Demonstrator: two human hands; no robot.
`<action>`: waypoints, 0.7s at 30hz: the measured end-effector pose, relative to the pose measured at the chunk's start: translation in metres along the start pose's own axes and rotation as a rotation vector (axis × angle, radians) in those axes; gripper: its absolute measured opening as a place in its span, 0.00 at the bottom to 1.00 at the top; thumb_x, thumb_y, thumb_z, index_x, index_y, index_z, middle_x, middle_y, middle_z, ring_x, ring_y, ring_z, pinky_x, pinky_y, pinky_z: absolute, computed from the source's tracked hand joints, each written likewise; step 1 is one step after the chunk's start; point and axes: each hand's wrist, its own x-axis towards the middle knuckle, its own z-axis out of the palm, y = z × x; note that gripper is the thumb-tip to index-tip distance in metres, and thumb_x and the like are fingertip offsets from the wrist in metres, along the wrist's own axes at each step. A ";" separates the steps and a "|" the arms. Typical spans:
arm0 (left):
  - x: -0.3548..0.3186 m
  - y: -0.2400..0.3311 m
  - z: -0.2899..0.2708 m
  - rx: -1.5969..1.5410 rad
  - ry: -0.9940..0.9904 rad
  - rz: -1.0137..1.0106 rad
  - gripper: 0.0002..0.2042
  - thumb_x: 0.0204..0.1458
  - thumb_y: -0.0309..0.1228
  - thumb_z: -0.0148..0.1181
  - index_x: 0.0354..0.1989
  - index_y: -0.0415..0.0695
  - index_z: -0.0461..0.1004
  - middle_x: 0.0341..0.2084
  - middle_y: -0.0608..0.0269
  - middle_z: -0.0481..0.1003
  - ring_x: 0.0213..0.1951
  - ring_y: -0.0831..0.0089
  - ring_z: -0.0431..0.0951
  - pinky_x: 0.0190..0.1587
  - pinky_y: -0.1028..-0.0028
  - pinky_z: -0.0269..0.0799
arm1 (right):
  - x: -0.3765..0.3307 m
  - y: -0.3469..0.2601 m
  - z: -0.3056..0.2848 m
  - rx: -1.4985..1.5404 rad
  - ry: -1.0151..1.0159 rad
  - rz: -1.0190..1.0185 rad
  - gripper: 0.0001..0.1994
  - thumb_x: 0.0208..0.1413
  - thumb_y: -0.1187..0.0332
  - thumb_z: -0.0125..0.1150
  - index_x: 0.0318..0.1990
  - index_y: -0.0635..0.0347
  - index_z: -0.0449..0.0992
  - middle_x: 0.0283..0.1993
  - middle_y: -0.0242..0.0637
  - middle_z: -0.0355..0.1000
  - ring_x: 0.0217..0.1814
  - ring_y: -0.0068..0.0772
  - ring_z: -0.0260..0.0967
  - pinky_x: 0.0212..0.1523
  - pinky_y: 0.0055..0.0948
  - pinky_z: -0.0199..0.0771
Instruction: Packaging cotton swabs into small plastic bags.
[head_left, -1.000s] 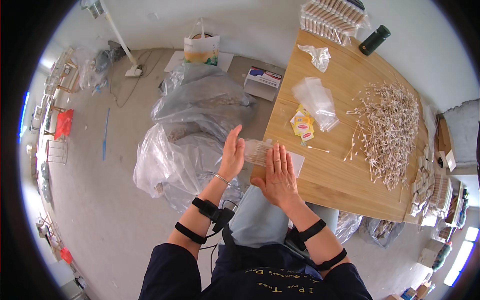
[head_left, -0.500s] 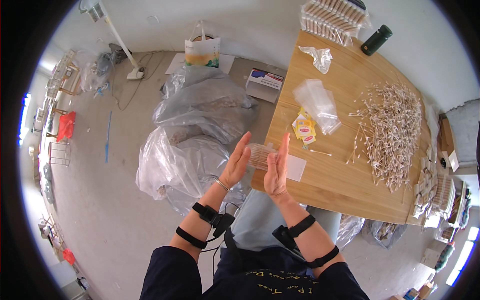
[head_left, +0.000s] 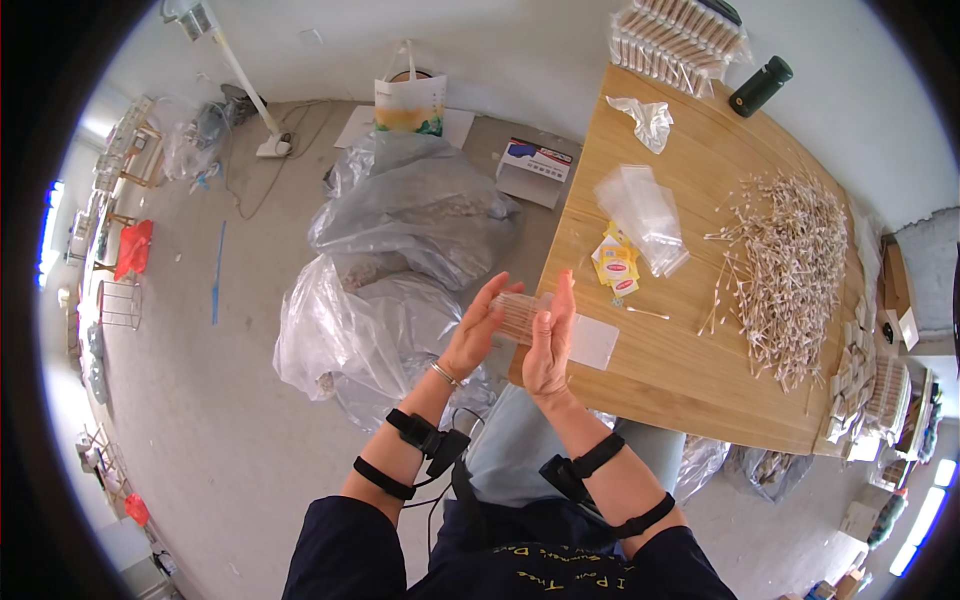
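Spreading across the right side is a wooden table [head_left: 700,400], and on the floor beside it lie big clear plastic sacks [head_left: 400,260]. On the table sits a heap of cotton swabs [head_left: 790,270], then a stack of clear bags [head_left: 645,215] and yellow sachets [head_left: 617,265]. Just off the table's near edge, the left hand [head_left: 478,330] and right hand [head_left: 552,340] face palm to palm, fingers straight and together, pressing a small clear packet of swabs [head_left: 518,314] between them
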 end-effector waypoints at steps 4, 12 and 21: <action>-0.002 -0.002 -0.010 -0.409 0.064 -0.093 0.25 0.66 0.35 0.41 0.69 0.41 0.49 0.64 0.54 0.60 0.64 0.66 0.60 0.66 0.68 0.53 | -0.001 0.001 -0.001 0.096 0.044 0.030 0.29 0.68 0.63 0.38 0.70 0.69 0.41 0.75 0.52 0.33 0.78 0.46 0.28 0.73 0.40 0.29; -0.007 -0.006 -0.005 -0.180 -0.001 -0.057 0.26 0.62 0.25 0.46 0.69 0.41 0.49 0.65 0.56 0.59 0.64 0.69 0.60 0.66 0.69 0.53 | 0.000 0.002 -0.002 -0.050 -0.023 0.004 0.28 0.67 0.64 0.38 0.70 0.68 0.42 0.75 0.54 0.36 0.78 0.50 0.29 0.73 0.41 0.31; -0.004 0.004 -0.006 -0.074 -0.055 -0.033 0.29 0.59 0.18 0.45 0.69 0.41 0.48 0.65 0.55 0.59 0.64 0.70 0.61 0.66 0.72 0.54 | 0.002 0.002 0.000 -0.183 -0.088 -0.028 0.27 0.67 0.65 0.38 0.70 0.67 0.44 0.74 0.56 0.38 0.78 0.52 0.29 0.73 0.42 0.31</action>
